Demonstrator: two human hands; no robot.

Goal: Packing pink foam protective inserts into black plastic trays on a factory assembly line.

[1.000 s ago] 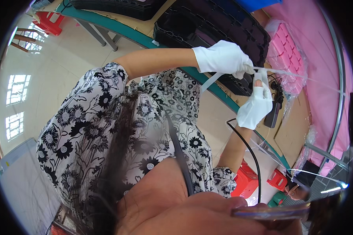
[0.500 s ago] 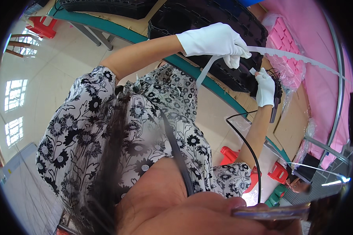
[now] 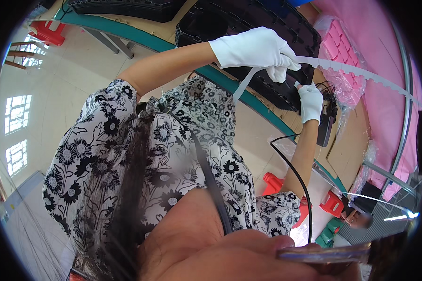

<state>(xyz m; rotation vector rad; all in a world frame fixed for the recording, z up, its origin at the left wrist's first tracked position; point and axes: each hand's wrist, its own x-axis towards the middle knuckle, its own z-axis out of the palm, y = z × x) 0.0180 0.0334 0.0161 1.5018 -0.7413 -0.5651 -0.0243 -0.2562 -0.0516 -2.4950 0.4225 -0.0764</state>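
My left hand (image 3: 255,49), in a white glove, pinches a long white strip (image 3: 351,65) with a notched edge. One end of the strip hangs below my fingers, while the rest stretches off to the right. My right hand (image 3: 310,100) wears a white glove with a bare fingertip showing. Its fingers are curled together against the side of the stacked black plastic trays (image 3: 215,23); whatever is in them is hidden.
The trays stand on a brown-topped table with a green edge (image 3: 150,40). Pink blocks in clear plastic (image 3: 340,44) lie to the right. A black cable (image 3: 290,161) loops near my right forearm. Red stools (image 3: 330,203) stand on the floor.
My right hand has shifted slightly left and down to the trays' side. The small white piece seen at its fingertips earlier no longer shows. My left hand has hardly moved.
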